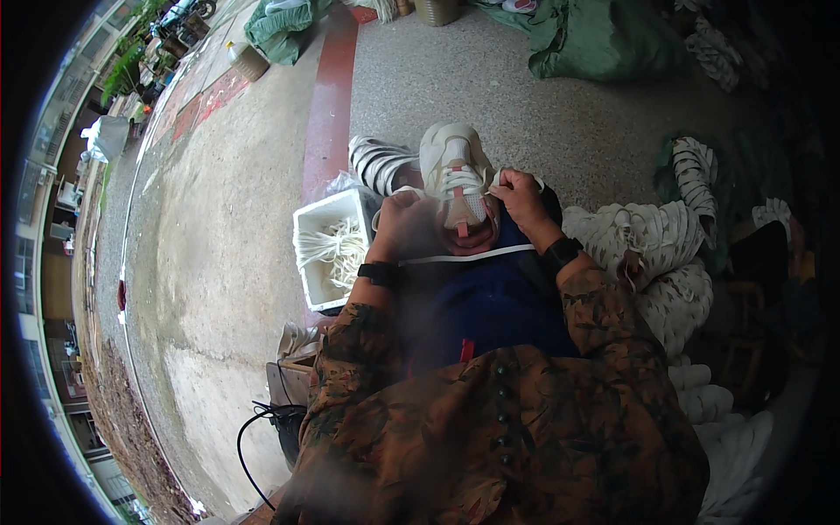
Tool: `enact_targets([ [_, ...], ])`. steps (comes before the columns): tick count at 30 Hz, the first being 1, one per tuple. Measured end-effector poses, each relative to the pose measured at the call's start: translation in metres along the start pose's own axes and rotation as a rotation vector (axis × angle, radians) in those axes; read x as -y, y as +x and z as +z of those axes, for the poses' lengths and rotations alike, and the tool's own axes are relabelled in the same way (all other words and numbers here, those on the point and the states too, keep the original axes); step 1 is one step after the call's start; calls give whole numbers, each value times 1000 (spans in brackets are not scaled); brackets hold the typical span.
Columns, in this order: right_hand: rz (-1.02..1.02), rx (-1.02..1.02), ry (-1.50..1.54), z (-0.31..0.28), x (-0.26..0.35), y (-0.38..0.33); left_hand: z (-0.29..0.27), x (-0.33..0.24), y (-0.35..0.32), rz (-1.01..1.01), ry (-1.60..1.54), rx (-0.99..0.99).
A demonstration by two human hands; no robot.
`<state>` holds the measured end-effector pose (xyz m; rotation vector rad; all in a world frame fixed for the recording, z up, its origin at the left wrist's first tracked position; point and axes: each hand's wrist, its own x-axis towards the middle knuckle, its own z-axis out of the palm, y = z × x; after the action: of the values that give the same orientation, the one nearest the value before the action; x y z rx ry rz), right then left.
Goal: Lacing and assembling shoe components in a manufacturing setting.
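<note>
A white sneaker (452,144) with pink details sits in front of me, its toe pointing away and its opening toward me. White lace (470,181) crosses its tongue. At the shoe's left side, my left hand (404,219) is closed, with a white lace strand looping beside it. Over on the right side, my right hand (523,201) pinches the lace between thumb and fingers. Dark bands circle both wrists. Blue cloth (494,302) covers my lap below the shoe, and a white strip (464,258) runs across it.
Left of the shoe stands a white foam box (312,284) holding bundled white laces (346,254). Nested striped shoes (381,166) lie behind it. Long stacks of white shoes (669,232) line my right. Green sacks (604,39) lie at the far right. A black cable (245,437) hangs at lower left.
</note>
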<state>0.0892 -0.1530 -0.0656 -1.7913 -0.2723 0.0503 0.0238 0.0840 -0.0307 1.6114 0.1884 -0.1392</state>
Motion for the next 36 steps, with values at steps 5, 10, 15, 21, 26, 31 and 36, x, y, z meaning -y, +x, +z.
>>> enact_targets([
  [5,-139,62,-235,10,23,0,-6,7,-2,19,9,-11],
  [10,-340,42,-513,17,15,14,6,-11,-7,5,-64,-20],
  [15,-95,-139,-205,21,17,-6,-2,3,-9,96,-197,-13],
  [21,-370,-9,-809,26,45,-25,-8,20,-3,480,257,-48],
  [26,-213,174,-973,26,54,-26,2,15,1,104,25,-156],
  [31,-250,148,-928,27,43,-24,2,19,4,162,230,-230],
  [36,-249,56,-759,19,32,-24,19,2,0,331,672,-245],
])
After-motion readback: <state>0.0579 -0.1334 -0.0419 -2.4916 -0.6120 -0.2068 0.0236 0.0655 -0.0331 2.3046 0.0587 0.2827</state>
